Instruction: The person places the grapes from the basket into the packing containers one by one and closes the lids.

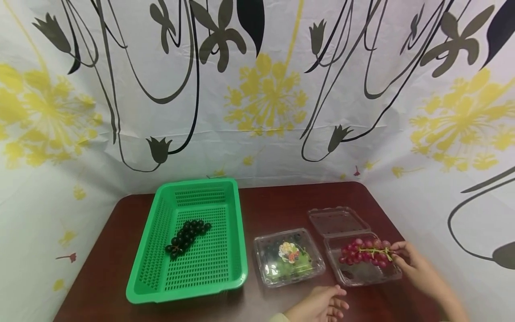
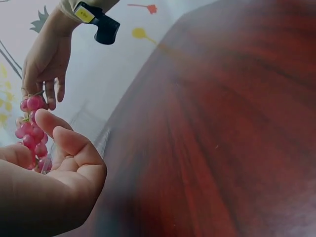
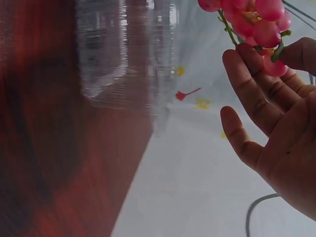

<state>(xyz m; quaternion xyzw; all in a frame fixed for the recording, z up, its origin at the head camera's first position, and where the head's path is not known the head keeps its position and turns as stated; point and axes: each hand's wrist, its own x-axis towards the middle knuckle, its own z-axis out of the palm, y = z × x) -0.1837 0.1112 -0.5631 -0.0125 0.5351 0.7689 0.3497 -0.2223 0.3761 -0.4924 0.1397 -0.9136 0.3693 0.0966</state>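
My right hand (image 1: 414, 266) pinches the end of the green stem of a red grape bunch (image 1: 368, 251) between thumb and fingers. In the head view the bunch overlaps an open clear plastic clamshell (image 1: 362, 278), whose lid is folded back. The right wrist view shows the grapes (image 3: 266, 32) up at the fingertips, beside the clamshell's clear wall (image 3: 113, 54). Low in the head view, my left hand (image 1: 319, 306) holds nothing, its fingers loosely bent, just in front of the clamshells. From the left wrist, the left hand (image 2: 74, 168) partly covers the grapes.
A closed clear clamshell (image 1: 289, 277) with green and dark grapes and a round sticker stands mid-table. To the left, a green plastic basket (image 1: 241, 250) contains a bunch of black grapes (image 1: 187, 237). Patterned cloth hangs behind the dark red table (image 1: 277, 201) and along its sides.
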